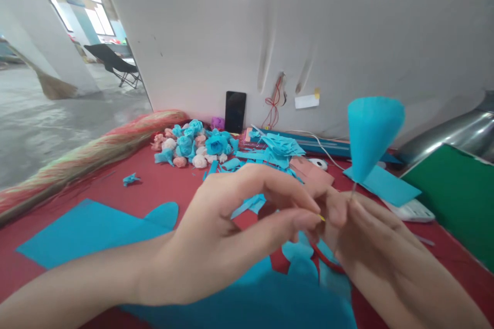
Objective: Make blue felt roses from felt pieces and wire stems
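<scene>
W/ fingers [362,212] of R hand [380,239], pinching thin stem [354,190] of blue paper cone [374,136]; holding it tip down, wide end up, well clear of red tabletop [154,177]. Down-left of cone, curling thumb + index of L hand [231,231] toward tiny yellow bit [322,218], tips nearly meeting, v. narrow gap btwn. Can't say if gripping it or just beside it: too small.

Just behind cone's tip, extending to its R: folded blue sheet [393,185], partly over white device [415,212], type unclear. Farther R of cone: green panel [455,200], w/ shiny metal thing [459,131] beyond.

L of cone, farther back: blue paper strips [283,146], loosely piled, w/ pink paper [314,172] nearer cone. Farther L of cone: heap of paper flowers [193,146], blue, pink + white mixed. Also L of cone, farther back: dark phone [235,112], standing against white board [193,36]; red cord [272,108] hanging nearer cone.

Far L of cone: small blue piece [131,180] lying apart, plus flat blue sheet [77,226].

Below-left of cone, partly hidden by hands: cut blue pieces [299,259] w/ rounded edges, red curved thing [327,261] next to them, big blue sheet [262,298] nearest camera.
</scene>
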A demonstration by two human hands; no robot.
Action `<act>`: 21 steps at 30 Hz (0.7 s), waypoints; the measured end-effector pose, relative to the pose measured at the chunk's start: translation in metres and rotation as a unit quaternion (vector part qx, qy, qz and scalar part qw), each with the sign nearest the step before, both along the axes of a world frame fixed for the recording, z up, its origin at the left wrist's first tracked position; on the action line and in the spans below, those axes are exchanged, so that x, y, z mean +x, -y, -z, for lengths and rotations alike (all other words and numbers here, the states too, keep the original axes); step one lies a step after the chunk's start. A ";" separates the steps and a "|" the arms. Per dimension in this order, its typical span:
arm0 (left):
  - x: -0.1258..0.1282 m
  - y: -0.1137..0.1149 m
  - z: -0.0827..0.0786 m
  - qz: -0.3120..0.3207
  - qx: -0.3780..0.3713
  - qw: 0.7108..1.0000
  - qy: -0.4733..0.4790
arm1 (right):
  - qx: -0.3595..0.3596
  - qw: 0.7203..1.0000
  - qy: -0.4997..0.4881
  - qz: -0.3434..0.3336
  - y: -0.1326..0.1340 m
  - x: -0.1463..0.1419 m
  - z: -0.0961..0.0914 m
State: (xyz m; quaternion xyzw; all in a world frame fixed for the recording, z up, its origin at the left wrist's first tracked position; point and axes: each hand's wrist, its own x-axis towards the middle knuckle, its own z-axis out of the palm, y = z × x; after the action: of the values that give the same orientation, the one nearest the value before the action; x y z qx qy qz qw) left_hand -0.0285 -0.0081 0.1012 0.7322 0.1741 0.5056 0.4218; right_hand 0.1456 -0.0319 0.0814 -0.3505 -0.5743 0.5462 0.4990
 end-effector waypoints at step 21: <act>0.002 -0.005 -0.003 -0.103 0.221 0.969 -0.039 | 0.116 0.984 0.100 0.090 0.003 0.002 0.005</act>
State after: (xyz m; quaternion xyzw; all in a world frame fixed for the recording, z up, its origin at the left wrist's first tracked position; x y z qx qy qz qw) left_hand -0.0265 -0.0034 0.1046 0.8045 0.1489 0.5434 0.1878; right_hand 0.1476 -0.0349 0.0761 -0.3938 -0.6466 0.3909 0.5234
